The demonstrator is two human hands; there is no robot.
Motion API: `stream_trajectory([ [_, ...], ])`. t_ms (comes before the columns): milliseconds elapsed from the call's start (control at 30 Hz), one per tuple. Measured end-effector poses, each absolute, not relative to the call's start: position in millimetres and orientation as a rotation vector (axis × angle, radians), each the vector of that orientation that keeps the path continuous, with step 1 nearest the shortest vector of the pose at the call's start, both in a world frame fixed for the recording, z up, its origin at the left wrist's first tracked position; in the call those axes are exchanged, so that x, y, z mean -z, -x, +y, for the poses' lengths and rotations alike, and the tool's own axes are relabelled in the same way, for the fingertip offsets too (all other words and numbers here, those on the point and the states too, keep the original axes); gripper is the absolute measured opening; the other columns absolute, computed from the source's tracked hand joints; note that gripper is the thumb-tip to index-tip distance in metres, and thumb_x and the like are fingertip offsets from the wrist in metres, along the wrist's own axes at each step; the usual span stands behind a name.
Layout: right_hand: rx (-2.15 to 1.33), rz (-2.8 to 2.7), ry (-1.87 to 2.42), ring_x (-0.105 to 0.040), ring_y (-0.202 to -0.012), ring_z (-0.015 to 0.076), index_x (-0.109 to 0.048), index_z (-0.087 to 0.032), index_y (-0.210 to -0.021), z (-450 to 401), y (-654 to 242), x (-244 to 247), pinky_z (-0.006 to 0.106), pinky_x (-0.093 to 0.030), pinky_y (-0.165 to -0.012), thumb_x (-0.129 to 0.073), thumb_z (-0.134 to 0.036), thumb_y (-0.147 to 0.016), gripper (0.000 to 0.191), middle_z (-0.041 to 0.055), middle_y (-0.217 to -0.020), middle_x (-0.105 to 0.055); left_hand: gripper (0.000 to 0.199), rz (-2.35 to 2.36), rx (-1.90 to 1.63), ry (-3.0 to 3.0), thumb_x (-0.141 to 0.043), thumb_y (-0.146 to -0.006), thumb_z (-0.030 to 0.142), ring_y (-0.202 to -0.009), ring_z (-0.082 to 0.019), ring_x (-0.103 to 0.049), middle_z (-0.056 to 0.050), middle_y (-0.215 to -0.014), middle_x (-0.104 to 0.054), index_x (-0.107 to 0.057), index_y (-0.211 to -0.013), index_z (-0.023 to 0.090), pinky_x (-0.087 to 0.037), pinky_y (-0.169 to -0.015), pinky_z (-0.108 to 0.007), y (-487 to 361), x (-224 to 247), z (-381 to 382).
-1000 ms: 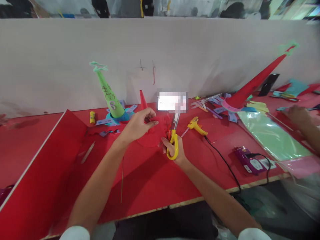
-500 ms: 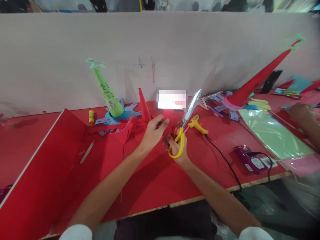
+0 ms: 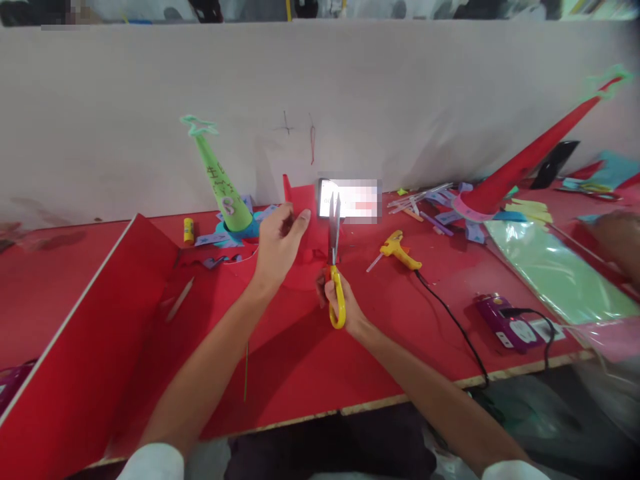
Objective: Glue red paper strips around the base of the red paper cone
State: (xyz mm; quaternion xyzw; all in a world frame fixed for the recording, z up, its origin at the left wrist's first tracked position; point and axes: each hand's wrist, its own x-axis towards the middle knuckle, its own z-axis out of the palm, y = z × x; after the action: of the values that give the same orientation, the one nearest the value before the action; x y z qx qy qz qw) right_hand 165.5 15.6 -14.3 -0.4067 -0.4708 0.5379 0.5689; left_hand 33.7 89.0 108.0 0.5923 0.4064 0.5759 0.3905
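My left hand [image 3: 279, 243] is closed on a piece of red paper [image 3: 304, 201], pinched between thumb and fingers in front of the wall. Fingers of my right hand [image 3: 343, 300] are wrapped through the yellow handles of the scissors [image 3: 334, 247], whose blades point up, slightly parted, in front of a lit phone [image 3: 350, 199]. The blades stand to the right of the red paper. Behind my left hand, a red cone is mostly hidden, only its tip showing.
A yellow glue gun [image 3: 400, 250] lies right of the scissors, its cord near a purple box [image 3: 507, 323]. Green cone hat [image 3: 223, 183] stands left, red cone hat [image 3: 530, 160] right. A red board [image 3: 100, 333] rises at left. Another person's hand [image 3: 620, 243] is at far right.
My left hand has moved left and slightly up, lifting the red paper. My right hand has shifted a little left, and the scissors have swung from leaning right to nearly upright.
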Motion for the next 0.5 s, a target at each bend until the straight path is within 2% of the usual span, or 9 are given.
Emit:
stream_trajectory([
  [167,-1.350,-1.216,0.917,-0.039,-0.048,0.0082,-0.056,-0.023,-0.085,5.9,-166.9,13.1,0.023,-0.031,-0.043,-0.063,-0.093,-0.076,0.071,-0.0067,-0.063,-0.049,0.054,1.189,-1.643,-1.720,-0.072,-0.095,0.054,-0.066,-0.013,-0.033,0.003,-0.068,-0.035,-0.039,-0.068,0.021,-0.028,-0.063,-0.031,-25.0,-115.5,90.3],
  [333,-1.414,-1.234,0.923,-0.040,-0.048,0.0085,-0.055,-0.023,-0.085,-0.3,-165.2,7.1,0.023,-0.031,-0.042,-0.064,-0.090,-0.078,0.068,-0.0056,-0.061,-0.052,0.046,1.218,-1.700,-1.681,-0.075,-0.093,0.053,-0.069,-0.014,-0.036,0.003,-0.071,-0.039,-0.047,-0.074,0.022,-0.031,-0.066,-0.030,-25.7,-120.6,87.2],
  [500,-1.438,-1.227,0.894,-0.040,-0.045,0.0081,-0.054,-0.023,-0.086,-2.0,-165.0,8.6,0.022,-0.033,-0.042,-0.064,-0.088,-0.081,0.065,-0.0064,-0.059,-0.051,0.048,1.224,-1.708,-1.707,-0.071,-0.095,0.059,-0.068,-0.014,-0.035,0.003,-0.072,-0.038,-0.046,-0.076,0.022,-0.032,-0.066,-0.030,-27.9,-120.1,83.2],
])
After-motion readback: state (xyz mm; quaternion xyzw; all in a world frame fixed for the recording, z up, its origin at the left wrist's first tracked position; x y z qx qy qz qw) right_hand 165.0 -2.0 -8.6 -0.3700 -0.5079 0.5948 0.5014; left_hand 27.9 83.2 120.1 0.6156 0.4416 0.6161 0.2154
